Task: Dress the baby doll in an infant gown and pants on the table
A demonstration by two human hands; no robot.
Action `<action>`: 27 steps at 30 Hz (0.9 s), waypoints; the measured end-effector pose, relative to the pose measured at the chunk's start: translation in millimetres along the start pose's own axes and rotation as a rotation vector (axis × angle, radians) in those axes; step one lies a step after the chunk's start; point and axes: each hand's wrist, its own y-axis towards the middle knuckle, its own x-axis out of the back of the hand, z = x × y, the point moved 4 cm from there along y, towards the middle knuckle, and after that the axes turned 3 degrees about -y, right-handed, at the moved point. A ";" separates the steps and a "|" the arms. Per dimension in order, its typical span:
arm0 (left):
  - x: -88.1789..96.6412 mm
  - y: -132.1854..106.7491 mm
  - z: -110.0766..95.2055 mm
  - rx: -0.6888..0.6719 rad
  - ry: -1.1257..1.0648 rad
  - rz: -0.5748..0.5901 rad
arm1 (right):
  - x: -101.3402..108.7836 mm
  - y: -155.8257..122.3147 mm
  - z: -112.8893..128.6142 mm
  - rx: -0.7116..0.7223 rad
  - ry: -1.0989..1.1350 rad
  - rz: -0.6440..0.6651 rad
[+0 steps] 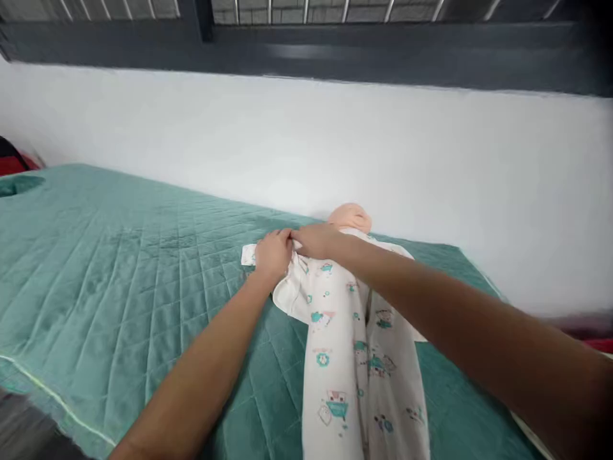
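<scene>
A white baby garment point(335, 332) with a teal and pink cartoon print lies lengthwise on a green quilted cover, its lower part running towards me. My left hand point(274, 257) is closed around the sleeve on the left, and the cuff pokes out past it. Right beside it, my right hand point(315, 241) grips the same sleeve nearer the shoulder, fingers meeting those of my left hand. My right forearm crosses over the upper part of the garment and hides some of it. At the garment's top end sits a rounded peach-coloured thing point(352, 217), whose kind I cannot make out.
The green quilted cover point(143, 287) spreads across the bed up to a white wall point(239, 134). Above the wall runs a dark frame point(335, 54) with metal bars. Something red and black point(12, 163) is at the far left edge.
</scene>
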 end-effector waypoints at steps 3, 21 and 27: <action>1.8 -2.0 2.5 0.014 -0.011 0.002 | 7.0 -13.4 -7.4 0.035 0.022 -0.011; -0.7 -16.4 18.9 0.096 0.049 0.098 | 23.1 -51.5 -46.0 -0.110 0.031 -0.071; 4.4 -12.5 5.8 -0.024 0.182 0.007 | 14.1 -32.0 -29.1 -0.080 0.115 -0.078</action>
